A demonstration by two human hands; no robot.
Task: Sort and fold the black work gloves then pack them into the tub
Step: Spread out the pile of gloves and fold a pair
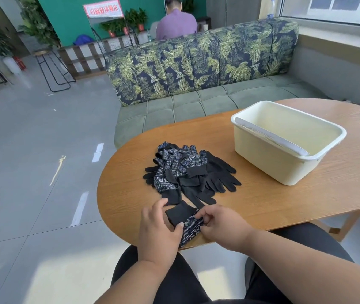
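Both hands work at the near edge of the wooden tabletop (284, 194), over the person's dark-trousered lap. After that opening, by size: the green sofa (196, 84) with its leaf-print back cushions stands behind the tabletop, along the wall under the window. On the right part of the tabletop sits the cream tub (288, 141), rectangular and open-topped, with a pale flat sheet leaning inside along its left wall; none of the gloves show inside it. To the left of the tub, well apart from it, lies the pile of black work gloves (187, 172), some showing white-dotted palms with printed labels, others plain black with fingers spread toward the tub. Just in front of that pile, at the tabletop's near edge, lies a single folded glove (185, 220), its plain black cuff turned up and over toward the pile and its dotted palm hanging slightly past the edge. The left hand (157, 229) grasps this glove, thumb pressing on the cuff and fingers curved around its left side. The right hand (218, 224) pinches the glove's right edge between curled fingers and thumb. In the background a person in a purple shirt sits facing away.
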